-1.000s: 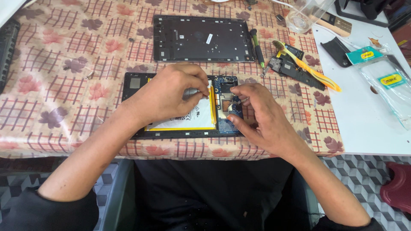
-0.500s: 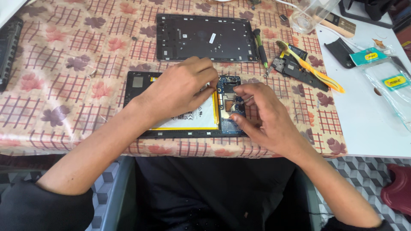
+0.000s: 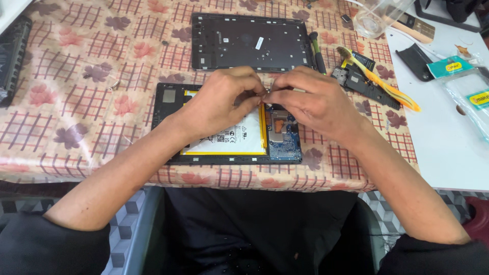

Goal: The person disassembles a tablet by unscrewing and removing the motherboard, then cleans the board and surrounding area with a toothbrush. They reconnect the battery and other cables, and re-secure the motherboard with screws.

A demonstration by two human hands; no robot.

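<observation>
**Fingertip work at the top edge of an opened tablet**

Here, an opened tablet (image 3: 224,153) is laid on the flowered tablecloth (image 3: 76,102), its white battery (image 3: 239,140) and blue circuit board (image 3: 285,140) exposed. The left hand (image 3: 219,104) and the right hand (image 3: 313,102) are brought together above the tablet's upper edge, fingertips pinched closed on something small; what is gripped cannot be told. Beyond the tablet, the removed back cover (image 3: 249,40) is set down, with a screwdriver (image 3: 318,53) just beside it. To the tablet's right, a yellow pry tool (image 3: 382,84) is laid over a black part. Judged from this, the pinch should be kept light and low, so that nothing thin is torn or creased.
</observation>
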